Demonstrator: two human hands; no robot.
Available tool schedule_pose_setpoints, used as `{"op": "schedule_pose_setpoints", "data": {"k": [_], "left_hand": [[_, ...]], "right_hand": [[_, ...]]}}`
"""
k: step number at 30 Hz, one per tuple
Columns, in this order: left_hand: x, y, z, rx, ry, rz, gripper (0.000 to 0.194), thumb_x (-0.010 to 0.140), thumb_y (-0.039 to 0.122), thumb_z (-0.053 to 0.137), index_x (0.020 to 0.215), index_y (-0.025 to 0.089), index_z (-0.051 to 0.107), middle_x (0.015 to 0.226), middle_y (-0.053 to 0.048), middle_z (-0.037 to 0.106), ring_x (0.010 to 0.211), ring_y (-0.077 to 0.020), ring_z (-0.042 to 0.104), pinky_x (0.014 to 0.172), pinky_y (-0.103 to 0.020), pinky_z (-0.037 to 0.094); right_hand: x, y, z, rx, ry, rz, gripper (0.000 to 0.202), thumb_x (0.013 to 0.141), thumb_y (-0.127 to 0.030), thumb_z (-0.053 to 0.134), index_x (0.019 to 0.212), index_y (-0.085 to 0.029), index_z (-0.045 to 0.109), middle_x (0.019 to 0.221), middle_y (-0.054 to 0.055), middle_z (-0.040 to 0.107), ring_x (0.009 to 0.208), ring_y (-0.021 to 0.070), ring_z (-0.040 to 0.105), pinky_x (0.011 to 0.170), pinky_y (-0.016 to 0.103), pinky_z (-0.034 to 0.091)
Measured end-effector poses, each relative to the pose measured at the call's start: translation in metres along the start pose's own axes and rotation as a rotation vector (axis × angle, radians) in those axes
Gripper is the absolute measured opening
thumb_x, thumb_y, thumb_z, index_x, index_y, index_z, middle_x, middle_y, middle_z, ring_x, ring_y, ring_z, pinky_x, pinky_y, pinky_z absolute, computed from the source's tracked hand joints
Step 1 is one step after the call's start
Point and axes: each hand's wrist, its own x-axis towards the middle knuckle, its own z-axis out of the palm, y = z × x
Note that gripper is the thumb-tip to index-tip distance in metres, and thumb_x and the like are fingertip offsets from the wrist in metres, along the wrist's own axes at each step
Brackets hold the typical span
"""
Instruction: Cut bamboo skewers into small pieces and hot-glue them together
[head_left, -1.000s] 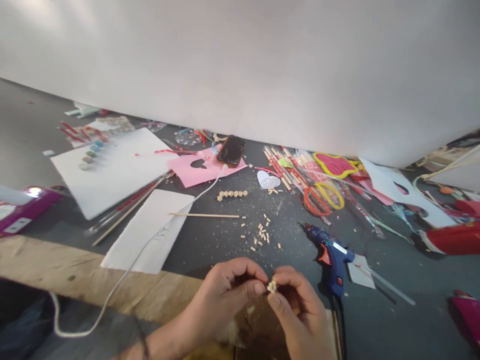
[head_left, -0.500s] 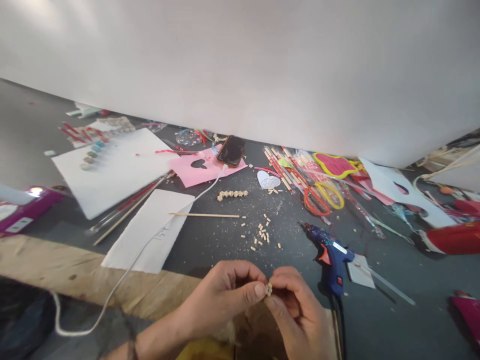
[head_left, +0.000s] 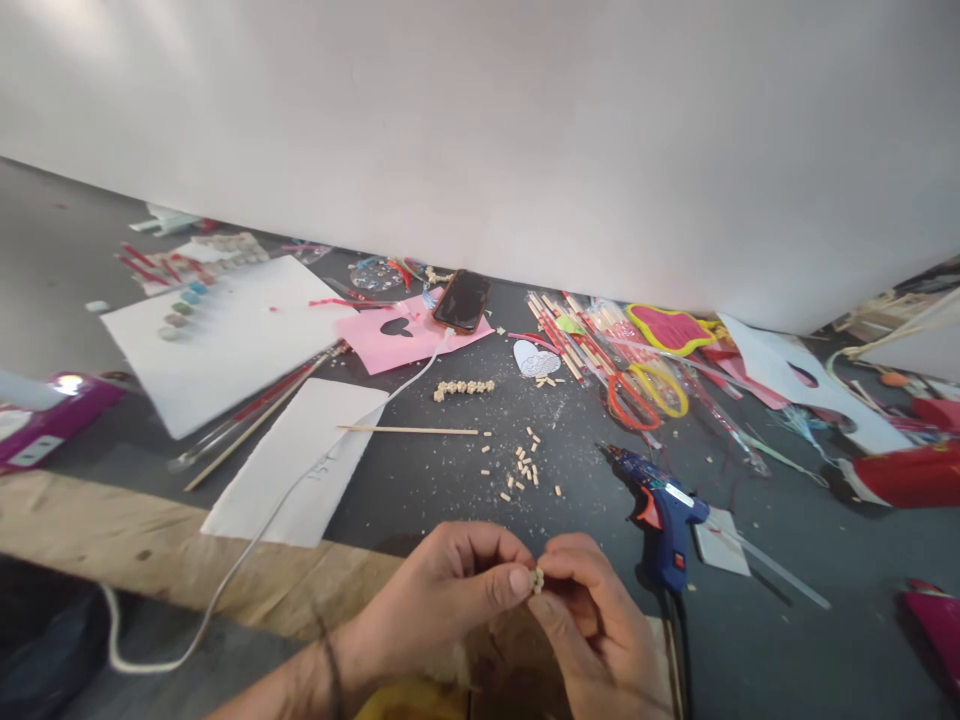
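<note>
Between my fingertips is a small cluster of short wooden stick pieces [head_left: 537, 580]. My left hand [head_left: 469, 585] pinches it from the left with thumb and forefinger. From the other side, my right hand [head_left: 592, 615] grips it too, its fingers curled. Ahead of my hands, loose cut wooden bits [head_left: 525, 468] lie scattered on the dark table. A row of similar joined clusters [head_left: 465, 388] sits farther back, with a long thin wooden stick [head_left: 412, 430] in front of it. To the right, a blue glue gun [head_left: 664, 515] lies on its side.
A phone [head_left: 463, 302] on a white cable rests on pink paper [head_left: 375, 345]. Orange-handled and yellow-handled scissors [head_left: 634, 402] lie beside bundled sticks [head_left: 562, 335]. White sheets [head_left: 300, 465] are at left, a red object [head_left: 900, 480] at far right. A white wall rises behind.
Both hands keep the small cluster pinched in nearly the same spot. The left forearm has shifted slightly; the table items stay where they were.
</note>
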Motion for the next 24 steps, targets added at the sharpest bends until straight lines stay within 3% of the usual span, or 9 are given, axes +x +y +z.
{"op": "schedule_pose_setpoints", "data": {"k": [12, 16, 24], "left_hand": [[0.0011, -0.0008, -0.0014, -0.006, -0.002, -0.009, 0.034, 0.069, 0.044, 0.07, 0.072, 0.011, 0.063, 0.064, 0.0, 0.052, 0.059, -0.0094, 0.041, 0.058, -0.021, 0.031], [0.0014, -0.0014, -0.0014, -0.031, -0.004, -0.018, 0.032, 0.069, 0.043, 0.071, 0.074, 0.011, 0.064, 0.062, 0.001, 0.052, 0.058, -0.0085, 0.041, 0.056, -0.02, 0.03], [0.0026, -0.0027, -0.0005, -0.054, 0.008, -0.021, 0.032, 0.067, 0.039, 0.074, 0.078, 0.01, 0.067, 0.069, -0.003, 0.061, 0.063, -0.0105, 0.049, 0.062, -0.022, 0.036]], "right_hand": [[-0.0022, 0.0024, -0.0042, -0.118, 0.016, -0.018, 0.023, 0.078, -0.016, 0.062, 0.098, -0.028, 0.06, 0.088, 0.0, 0.06, 0.072, 0.0133, 0.062, 0.059, 0.02, 0.051], [-0.0033, 0.0062, -0.0057, -0.177, 0.052, -0.077, 0.019, 0.078, -0.017, 0.063, 0.094, -0.027, 0.063, 0.089, 0.002, 0.061, 0.071, 0.0138, 0.064, 0.063, 0.022, 0.053], [-0.0024, 0.0002, -0.0061, -0.159, 0.014, -0.05, 0.015, 0.078, -0.016, 0.062, 0.091, -0.025, 0.063, 0.087, 0.003, 0.062, 0.074, 0.0148, 0.063, 0.061, 0.021, 0.052]]}}
